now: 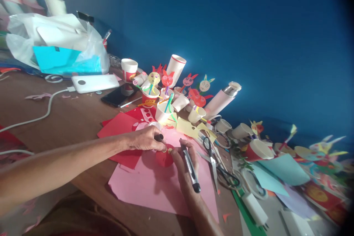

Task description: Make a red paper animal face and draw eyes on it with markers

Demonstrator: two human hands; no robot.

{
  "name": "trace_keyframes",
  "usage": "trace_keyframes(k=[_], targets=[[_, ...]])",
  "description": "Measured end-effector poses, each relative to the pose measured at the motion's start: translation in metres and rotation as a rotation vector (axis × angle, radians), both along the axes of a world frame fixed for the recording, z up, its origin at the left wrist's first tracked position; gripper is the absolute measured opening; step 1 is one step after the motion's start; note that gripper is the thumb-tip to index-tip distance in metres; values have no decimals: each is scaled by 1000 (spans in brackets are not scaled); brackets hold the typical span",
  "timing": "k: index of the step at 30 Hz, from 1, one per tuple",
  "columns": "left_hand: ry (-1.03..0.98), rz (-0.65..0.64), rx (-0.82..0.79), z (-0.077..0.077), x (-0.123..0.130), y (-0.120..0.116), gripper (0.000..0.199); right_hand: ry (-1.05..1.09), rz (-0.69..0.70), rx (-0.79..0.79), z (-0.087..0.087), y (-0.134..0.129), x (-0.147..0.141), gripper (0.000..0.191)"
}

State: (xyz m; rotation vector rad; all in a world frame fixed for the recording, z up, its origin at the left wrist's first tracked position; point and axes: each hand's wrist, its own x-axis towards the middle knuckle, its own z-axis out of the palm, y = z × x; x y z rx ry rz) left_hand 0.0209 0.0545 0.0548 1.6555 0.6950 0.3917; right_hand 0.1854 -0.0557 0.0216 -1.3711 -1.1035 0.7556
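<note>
My left hand (146, 138) is closed, with a short black pen cap (159, 137) sticking out between its fingers. Its fingertips touch the upper edge of a red paper circle (165, 159), which bears small yellowish pieces. A grey-and-black marker pen (190, 167) lies slanted in my right hand (184, 164), its tip end pointing up and away. The fingers of that hand also reach the right edge of the circle. Beneath both hands lies a sheet of pink paper (143, 188), with red paper (113, 129) partly under my left forearm.
Black-handled scissors (211, 155) lie right of the pink sheet. Paper cups (164, 111) with paper animal faces on straws stand behind, near a pink thermos (221, 101). A phone (120, 95), a white power bank (95, 83) and a plastic bag (22, 37) are at the left.
</note>
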Motion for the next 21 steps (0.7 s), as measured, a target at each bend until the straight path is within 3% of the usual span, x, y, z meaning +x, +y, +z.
trace_keyframes(k=[5, 10, 13, 21], targets=[[11, -38, -2, -2, -1, 2, 21, -43, 21, 55, -5, 3, 2, 33], [22, -13, -99, 1, -4, 3, 41, -32, -12, 97, -11, 4, 3, 37], [36, 9, -158, 3, -3, 3, 41, -15, -55, 104, -9, 4, -1, 37], [53, 35, -27, -5, 2, 0, 32, -41, -64, 52, -13, 6, 3, 33]])
